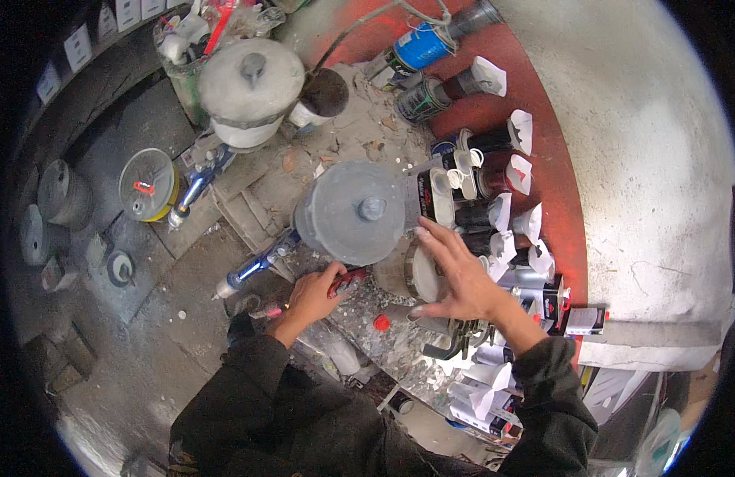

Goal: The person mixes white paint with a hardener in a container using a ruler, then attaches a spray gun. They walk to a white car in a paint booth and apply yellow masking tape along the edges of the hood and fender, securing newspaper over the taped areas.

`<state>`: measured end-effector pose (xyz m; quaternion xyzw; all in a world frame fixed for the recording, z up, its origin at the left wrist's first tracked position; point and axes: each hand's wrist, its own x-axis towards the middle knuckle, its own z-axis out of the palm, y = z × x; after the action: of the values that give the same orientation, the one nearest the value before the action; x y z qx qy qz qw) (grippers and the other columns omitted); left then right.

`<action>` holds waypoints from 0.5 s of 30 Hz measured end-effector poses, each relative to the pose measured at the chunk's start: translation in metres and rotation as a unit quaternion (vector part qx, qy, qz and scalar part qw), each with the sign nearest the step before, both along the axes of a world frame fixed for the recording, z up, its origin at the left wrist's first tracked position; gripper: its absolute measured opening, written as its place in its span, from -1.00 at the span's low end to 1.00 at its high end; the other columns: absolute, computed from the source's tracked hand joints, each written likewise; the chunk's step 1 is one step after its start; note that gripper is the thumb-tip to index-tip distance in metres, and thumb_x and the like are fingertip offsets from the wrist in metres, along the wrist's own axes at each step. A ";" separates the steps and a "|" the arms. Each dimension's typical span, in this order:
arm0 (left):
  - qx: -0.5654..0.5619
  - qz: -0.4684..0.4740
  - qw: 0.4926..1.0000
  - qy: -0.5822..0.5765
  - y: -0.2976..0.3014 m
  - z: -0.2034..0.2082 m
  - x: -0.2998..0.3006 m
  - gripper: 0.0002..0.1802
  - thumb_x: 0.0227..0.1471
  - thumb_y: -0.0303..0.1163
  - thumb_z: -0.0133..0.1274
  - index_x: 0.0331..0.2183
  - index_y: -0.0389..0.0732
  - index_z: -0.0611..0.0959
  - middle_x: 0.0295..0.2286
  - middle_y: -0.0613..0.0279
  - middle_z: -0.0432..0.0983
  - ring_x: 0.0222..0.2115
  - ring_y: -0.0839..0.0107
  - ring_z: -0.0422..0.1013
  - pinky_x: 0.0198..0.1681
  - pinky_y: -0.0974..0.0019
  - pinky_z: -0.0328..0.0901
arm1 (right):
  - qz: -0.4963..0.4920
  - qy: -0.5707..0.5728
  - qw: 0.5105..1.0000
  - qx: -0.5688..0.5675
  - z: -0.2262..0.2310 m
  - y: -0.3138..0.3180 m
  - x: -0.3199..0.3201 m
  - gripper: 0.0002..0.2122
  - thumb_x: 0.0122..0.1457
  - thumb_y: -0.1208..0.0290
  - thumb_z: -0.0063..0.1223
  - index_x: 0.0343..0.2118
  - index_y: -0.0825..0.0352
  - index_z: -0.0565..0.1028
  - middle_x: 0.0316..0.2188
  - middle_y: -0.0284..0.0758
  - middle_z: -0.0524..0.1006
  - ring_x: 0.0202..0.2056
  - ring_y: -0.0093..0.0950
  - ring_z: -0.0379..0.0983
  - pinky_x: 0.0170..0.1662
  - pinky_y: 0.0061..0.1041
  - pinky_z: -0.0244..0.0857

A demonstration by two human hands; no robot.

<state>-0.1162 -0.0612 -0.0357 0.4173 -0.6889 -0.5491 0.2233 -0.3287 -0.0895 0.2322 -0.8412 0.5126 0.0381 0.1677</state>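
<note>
My left hand (310,296) is closed around a small red and dark object (349,282), its kind partly hidden by my fingers. Just beyond it stands a spray gun with a round grey lidded cup (343,226); its blue metal body pokes out to the left. My right hand (467,278) has thumb and fingers spread around a round container with a pale top (425,272). Whether the fingertips touch that container, I cannot tell. A red cap (382,322) lies on the stained bench between my hands.
Another spray gun with a whitish cup (252,87) stands at the far left, near a dark pot (323,94). Paint cans and bottles topped with white paper line the right edge, beside a blue can (421,48). Metal clamps or hooks (463,338) lie below my right hand.
</note>
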 end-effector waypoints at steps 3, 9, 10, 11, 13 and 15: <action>-0.010 0.027 1.000 -0.006 0.003 0.004 -0.003 -0.52 -0.03 -0.26 0.31 -0.08 -0.05 0.49 -0.50 0.11 0.59 -0.44 0.00 0.53 -0.37 0.04 0.35 | -0.065 -0.055 0.993 -0.079 -0.034 0.018 -0.001 0.03 -0.28 0.11 0.44 0.32 0.37 0.18 0.22 0.01 0.26 0.17 0.01 0.24 0.25 -0.12 0.18; 0.017 0.077 0.997 0.007 0.007 -0.011 -0.008 -0.59 -0.01 -0.21 0.31 -0.15 -0.06 0.51 -0.49 0.11 0.60 -0.42 -0.05 0.54 -0.33 0.01 0.37 | -0.173 -0.073 0.976 -0.114 -0.041 0.024 0.020 0.04 -0.28 0.07 0.48 0.31 0.35 0.19 0.22 0.00 0.26 0.16 0.03 0.23 0.25 -0.09 0.19; 0.022 0.068 0.997 0.018 0.004 -0.012 -0.009 -0.60 0.00 -0.22 0.31 -0.15 -0.07 0.52 -0.49 0.11 0.60 -0.43 -0.04 0.53 -0.34 0.03 0.37 | -0.136 -0.096 0.980 -0.113 -0.040 0.024 0.008 0.04 -0.28 0.04 0.49 0.30 0.34 0.20 0.22 0.00 0.26 0.16 0.03 0.24 0.24 -0.08 0.20; 0.040 0.056 0.998 0.003 0.002 -0.006 -0.011 -0.63 0.02 -0.28 0.29 -0.14 -0.12 0.54 -0.45 0.06 0.61 -0.43 0.01 0.54 -0.34 0.11 0.38 | -0.127 -0.115 0.978 -0.122 -0.041 0.025 -0.001 0.04 -0.29 0.01 0.49 0.30 0.34 0.21 0.22 0.00 0.26 0.16 0.03 0.24 0.23 -0.08 0.21; -0.010 0.087 0.992 0.090 0.009 -0.023 -0.020 -0.63 0.03 -0.34 0.28 -0.12 -0.16 0.55 -0.40 0.02 0.61 -0.41 0.10 0.54 -0.32 0.15 0.37 | -0.129 -0.140 0.967 -0.167 -0.050 0.032 -0.004 0.01 -0.24 -0.03 0.47 0.28 0.37 0.23 0.21 -0.01 0.29 0.15 0.00 0.29 0.21 -0.10 0.21; -0.018 0.108 0.990 0.094 0.012 -0.029 -0.020 -0.63 0.04 -0.39 0.27 -0.10 -0.19 0.56 -0.35 0.00 0.61 -0.38 0.20 0.54 -0.28 0.18 0.37 | -0.201 -0.176 0.937 -0.226 -0.063 0.039 0.008 -0.05 -0.27 -0.01 0.47 0.21 0.38 0.30 0.14 -0.02 0.35 0.11 -0.02 0.33 0.17 -0.09 0.26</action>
<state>-0.1362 -0.0489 -0.0645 0.4318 -0.6255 -0.5462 0.3521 -0.3202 -0.0506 0.1696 -0.7293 0.6287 -0.2621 0.0646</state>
